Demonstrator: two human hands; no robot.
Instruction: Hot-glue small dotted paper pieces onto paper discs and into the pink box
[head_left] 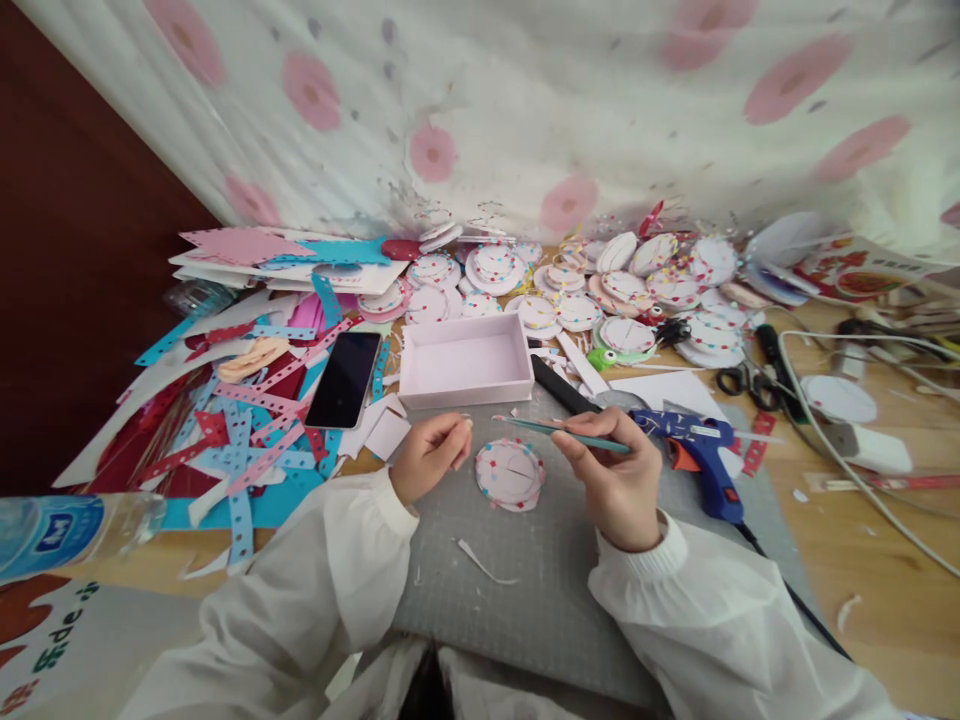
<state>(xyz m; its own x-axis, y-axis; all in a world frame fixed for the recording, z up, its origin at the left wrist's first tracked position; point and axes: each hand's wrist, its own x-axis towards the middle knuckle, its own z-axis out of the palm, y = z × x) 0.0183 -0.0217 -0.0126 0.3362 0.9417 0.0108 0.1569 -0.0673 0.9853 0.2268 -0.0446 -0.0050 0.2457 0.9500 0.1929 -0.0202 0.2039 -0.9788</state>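
My right hand (pixel 619 475) grips a pair of teal tweezers (pixel 570 432), their tips pointing left over the mat. A small pale bit seems to be at the tips, too tiny to make out. My left hand (pixel 433 455) is closed in a pinch just left of the tips; whatever its fingers hold is hidden. Between the hands, a round white paper disc (pixel 511 475) edged with red and blue dots lies flat on the grey cutting mat (pixel 525 600). Right behind it stands an open pale pink box (pixel 466 392). A curled white paper strip (pixel 486 565) lies nearer to me.
A blue glue gun (pixel 701 455) lies at right, near black scissors (pixel 750 385) and a white cable (pixel 802 400). At left are a phone (pixel 345 380), punched paper strips (pixel 240 450) and a plastic bottle (pixel 75 530). Several dotted discs (pixel 495 268) are piled along the curtain (pixel 495 100).
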